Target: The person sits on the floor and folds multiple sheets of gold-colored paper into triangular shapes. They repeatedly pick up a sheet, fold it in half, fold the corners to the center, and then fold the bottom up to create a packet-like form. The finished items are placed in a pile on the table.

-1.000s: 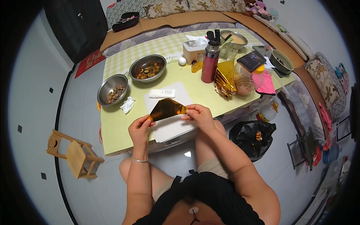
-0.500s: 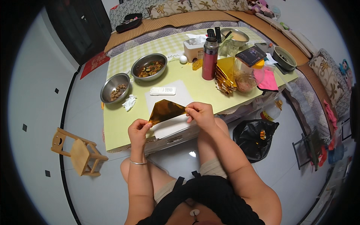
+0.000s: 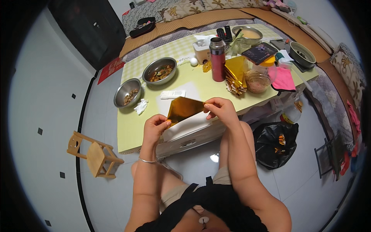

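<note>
A folded sheet of shiny gold foil paper (image 3: 186, 110) is stretched between my two hands above the table's near edge. My left hand (image 3: 154, 127) pinches its lower left corner between thumb and fingers. At its right corner, my right hand (image 3: 222, 109) has thumb and index finger closed on the paper. Beneath it lies a white sheet (image 3: 181, 133), partly covered by the foil. Just beyond sits a flat white item (image 3: 172, 94). A stack of folded gold foil pieces (image 3: 236, 77) stands to the right, beside a red thermos (image 3: 218, 63).
Two steel bowls hold food: one with nut-like pieces (image 3: 123, 89), one with a cooked dish (image 3: 170, 77). A phone (image 3: 259, 52) rests above a clear jar (image 3: 258, 82), near a pink cloth (image 3: 283, 79). A black bag (image 3: 263, 149) and wooden chair (image 3: 96, 156) stand on the floor.
The view has swung slightly, so the scene sits farther right in the picture. Both hands keep their pinch on the gold foil paper, which appears a little more tilted.
</note>
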Motion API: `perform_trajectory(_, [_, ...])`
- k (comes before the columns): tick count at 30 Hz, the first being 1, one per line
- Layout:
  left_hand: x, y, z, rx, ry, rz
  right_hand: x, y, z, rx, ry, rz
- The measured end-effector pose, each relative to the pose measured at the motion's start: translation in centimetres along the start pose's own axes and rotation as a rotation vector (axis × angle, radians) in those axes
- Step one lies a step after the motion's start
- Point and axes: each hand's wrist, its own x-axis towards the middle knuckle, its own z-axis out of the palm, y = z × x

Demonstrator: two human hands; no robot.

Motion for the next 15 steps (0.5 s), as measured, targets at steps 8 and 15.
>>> perform_trajectory(8, [6.5,3.8,9.8,-0.147,-0.049,-0.026,-1.4,0.7,-4.4,0.294,0.431,-0.214])
perform_trajectory(15, [11.1,3.3,20.0,-0.339,-0.068,-0.177,-1.6,0.3,-6.8,0.395,0.627,-0.307])
